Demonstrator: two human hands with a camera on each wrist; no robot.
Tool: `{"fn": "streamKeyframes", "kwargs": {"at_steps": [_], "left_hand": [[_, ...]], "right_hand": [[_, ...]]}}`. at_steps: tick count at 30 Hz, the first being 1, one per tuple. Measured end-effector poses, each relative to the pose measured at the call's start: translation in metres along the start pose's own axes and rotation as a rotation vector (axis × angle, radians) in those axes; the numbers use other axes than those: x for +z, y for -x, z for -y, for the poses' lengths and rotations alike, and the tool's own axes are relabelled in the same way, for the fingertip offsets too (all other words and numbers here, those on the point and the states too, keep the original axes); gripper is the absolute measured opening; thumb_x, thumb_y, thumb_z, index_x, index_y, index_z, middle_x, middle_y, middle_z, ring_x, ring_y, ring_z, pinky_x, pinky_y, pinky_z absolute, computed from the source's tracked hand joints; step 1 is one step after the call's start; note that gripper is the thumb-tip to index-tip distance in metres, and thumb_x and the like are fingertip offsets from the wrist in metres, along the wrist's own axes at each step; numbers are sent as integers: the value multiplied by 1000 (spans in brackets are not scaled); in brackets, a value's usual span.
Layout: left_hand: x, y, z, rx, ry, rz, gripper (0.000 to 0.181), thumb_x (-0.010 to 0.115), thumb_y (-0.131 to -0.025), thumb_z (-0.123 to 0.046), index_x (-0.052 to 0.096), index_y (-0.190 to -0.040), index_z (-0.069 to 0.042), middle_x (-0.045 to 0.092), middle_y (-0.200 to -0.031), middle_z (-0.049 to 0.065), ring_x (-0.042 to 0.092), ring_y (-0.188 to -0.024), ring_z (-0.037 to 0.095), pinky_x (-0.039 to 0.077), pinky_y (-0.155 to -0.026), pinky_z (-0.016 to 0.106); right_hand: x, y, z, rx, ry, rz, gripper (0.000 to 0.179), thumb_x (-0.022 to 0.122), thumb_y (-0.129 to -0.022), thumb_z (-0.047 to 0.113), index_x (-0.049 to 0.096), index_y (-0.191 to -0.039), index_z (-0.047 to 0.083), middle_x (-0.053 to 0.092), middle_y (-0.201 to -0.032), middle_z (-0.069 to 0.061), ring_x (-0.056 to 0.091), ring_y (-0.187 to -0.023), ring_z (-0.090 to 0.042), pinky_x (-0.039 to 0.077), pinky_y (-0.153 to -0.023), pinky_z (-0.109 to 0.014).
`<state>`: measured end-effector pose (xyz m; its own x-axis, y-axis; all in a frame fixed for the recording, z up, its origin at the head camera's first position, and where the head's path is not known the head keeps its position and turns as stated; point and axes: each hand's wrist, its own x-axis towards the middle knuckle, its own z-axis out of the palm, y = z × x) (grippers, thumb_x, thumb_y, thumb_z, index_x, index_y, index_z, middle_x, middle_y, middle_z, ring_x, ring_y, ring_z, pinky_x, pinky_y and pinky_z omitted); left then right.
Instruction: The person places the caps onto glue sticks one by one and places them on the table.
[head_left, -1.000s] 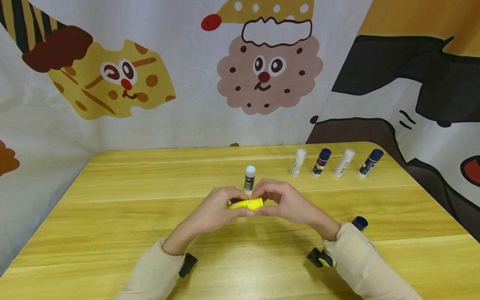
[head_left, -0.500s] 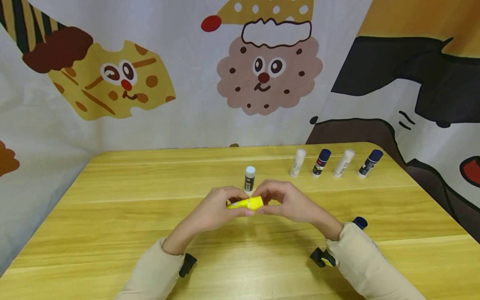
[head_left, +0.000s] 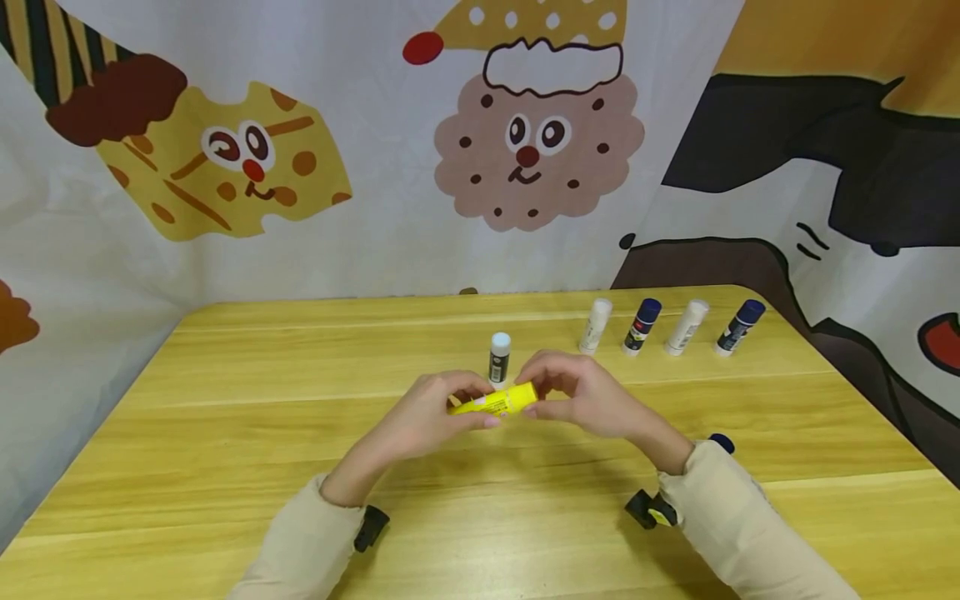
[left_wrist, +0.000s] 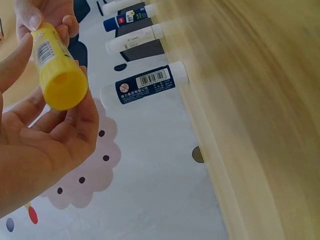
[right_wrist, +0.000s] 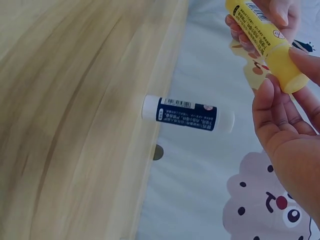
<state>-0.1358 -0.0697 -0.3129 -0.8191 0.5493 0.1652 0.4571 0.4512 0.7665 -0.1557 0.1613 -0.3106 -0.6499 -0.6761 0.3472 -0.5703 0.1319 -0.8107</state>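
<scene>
A yellow glue stick (head_left: pixel 501 402) is held above the table between both hands, its right end tilted up. My left hand (head_left: pixel 423 417) grips the left end, thumb in front and fingers behind; the left wrist view shows that rounded end (left_wrist: pixel 62 87) close up. With thumb and fingers, my right hand (head_left: pixel 588 398) pinches the other end, seen in the right wrist view as a plain yellow cap (right_wrist: pixel 285 70). Just behind the hands a white-capped glue stick with a dark label (head_left: pixel 499 357) stands upright on the table.
Several glue sticks stand in a row at the back right, including a white one (head_left: pixel 596 326) and a blue-capped one (head_left: pixel 642 327). A dark blue cap (head_left: pixel 722 442) lies partly hidden behind the right sleeve. A printed curtain (head_left: pixel 390 250) hangs behind the wooden table (head_left: pixel 225 467).
My right hand has shifted slightly up and to the right. The yellow glue stick's right end has risen with it, so the stick tilts more. The left hand has barely moved.
</scene>
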Motion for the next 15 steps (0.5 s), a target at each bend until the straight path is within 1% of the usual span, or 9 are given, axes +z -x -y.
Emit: {"fn": "streamKeyframes", "kwargs": {"at_steps": [4,9,12,15], "left_hand": [[-2,1,1,-34,11,1,30,68,-83,-24,64,-106,-6,62,-94,-2,55,-83,11,47,-69,25],[-3,3,3,-76,13,-6,31,69,-83,-23,63,-109,-6,62,-99,1,55,-88,14,48,-70,27],[-4,5,5,-88,12,-11,31,69,-83,-22,62,-109,-6,61,-102,3,55,-91,17,48,-72,28],[-6,5,8,-92,17,-16,33,69,-83,-22,62,-109,-4,61,-102,6,55,-92,19,47,-73,29]], "right_hand": [[-3,2,-2,24,1,-4,25,66,-78,-9,59,-100,-2,58,-96,-12,54,-76,-21,50,-69,-31],[-6,4,-2,94,16,-26,26,67,-77,-9,59,-101,-3,58,-96,-12,54,-77,-23,50,-69,-31],[-10,5,-2,130,35,-44,26,67,-76,-8,60,-101,-3,58,-97,-12,53,-77,-23,50,-68,-32],[-15,6,-2,148,48,-64,27,67,-75,-9,59,-100,-3,57,-98,-13,52,-78,-24,49,-68,-32]]}}
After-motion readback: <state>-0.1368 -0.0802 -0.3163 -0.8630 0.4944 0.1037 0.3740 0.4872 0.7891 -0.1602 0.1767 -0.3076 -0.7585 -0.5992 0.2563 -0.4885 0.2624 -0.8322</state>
